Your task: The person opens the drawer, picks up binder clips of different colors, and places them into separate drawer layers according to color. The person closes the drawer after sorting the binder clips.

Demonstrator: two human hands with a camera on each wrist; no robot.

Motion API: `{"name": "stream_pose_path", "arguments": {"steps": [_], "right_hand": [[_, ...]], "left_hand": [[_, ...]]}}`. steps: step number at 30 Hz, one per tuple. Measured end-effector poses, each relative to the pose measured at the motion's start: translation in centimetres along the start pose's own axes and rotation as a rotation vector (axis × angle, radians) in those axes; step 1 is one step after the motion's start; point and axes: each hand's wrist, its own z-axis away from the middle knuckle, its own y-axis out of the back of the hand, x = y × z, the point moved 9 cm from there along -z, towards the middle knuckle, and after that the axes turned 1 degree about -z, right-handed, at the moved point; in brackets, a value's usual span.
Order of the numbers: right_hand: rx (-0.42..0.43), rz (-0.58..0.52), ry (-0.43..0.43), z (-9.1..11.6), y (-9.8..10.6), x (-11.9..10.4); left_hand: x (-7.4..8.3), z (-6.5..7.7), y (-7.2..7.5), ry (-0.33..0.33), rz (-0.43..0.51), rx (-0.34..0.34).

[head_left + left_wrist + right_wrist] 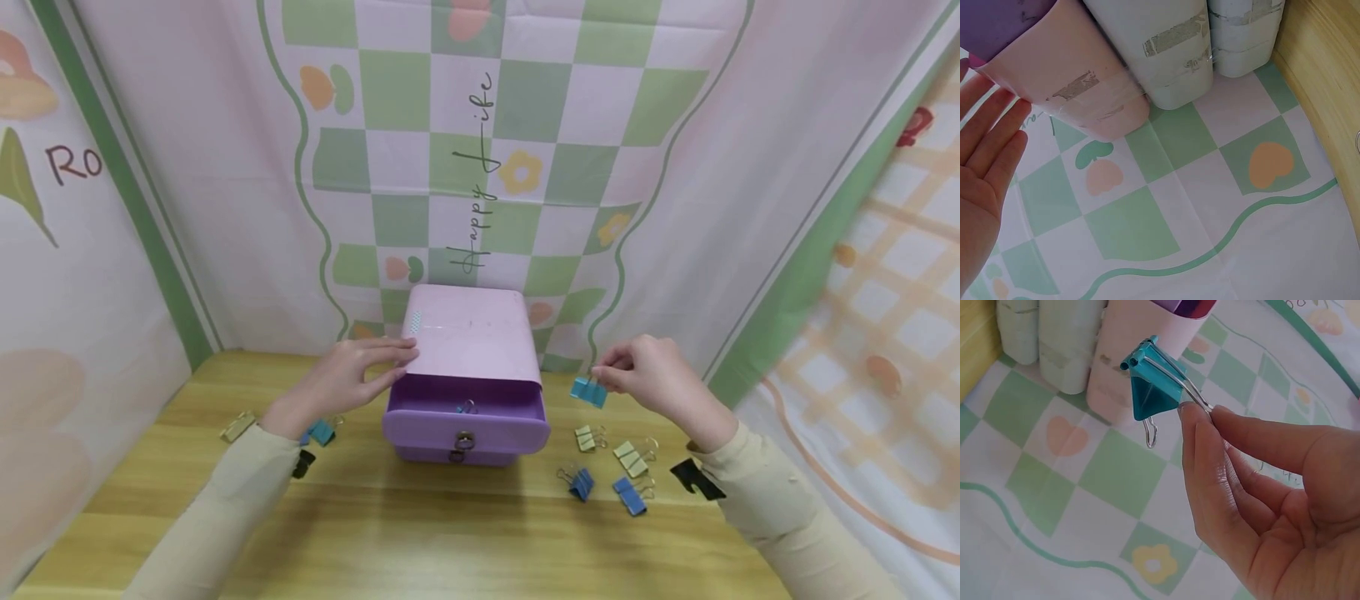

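My right hand (660, 375) pinches a teal binder clip (588, 392) by one of its wire handles. In the right wrist view the thumb and fingertips meet on that handle, and the clip's teal body (1157, 387) points away from the hand. My left hand (356, 375) rests with extended fingers on the left edge of the pink drawer cabinet (476, 333). Its purple top drawer (465, 432) is pulled partway out, and a small clip (467, 407) with a wire handle lies inside. Below, part of a second purple drawer (487, 457) shows.
Right of the cabinet lie yellow binder clips (633, 458) and blue binder clips (630, 496), with a black clip (697, 480) by the right sleeve. Near the left forearm are a yellow clip (238, 426), a teal clip (322, 431) and a black clip (303, 463). A checkered curtain (465, 167) hangs behind.
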Motion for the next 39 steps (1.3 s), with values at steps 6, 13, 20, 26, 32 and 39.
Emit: {"name": "stream_pose_path", "arguments": {"steps": [6,13,20,26,32,39], "right_hand": [[-0.011,-0.009,0.014,0.1,0.1,-1.1],[-0.020,-0.002,0.030,0.1,0.1,-2.2],[-0.040,0.001,0.040,-0.1,-0.3,-3.5],[-0.028,-0.005,0.079,-0.3,-0.4,-4.5],[-0.017,-0.007,0.099,-0.3,-0.4,-5.3],[-0.017,-0.002,0.115,-0.5,-0.6,-6.3]], "left_hand": [[0.0,0.0,0.0,-0.001,-0.006,0.002],[0.1,0.0,0.1,-0.011,-0.011,0.013],[0.0,0.0,0.0,0.001,0.000,0.005],[0.0,0.0,0.0,0.000,0.006,0.004],[0.0,0.0,0.0,-0.005,0.003,0.009],[-0.1,-0.1,0.0,-0.015,-0.006,0.025]]}}
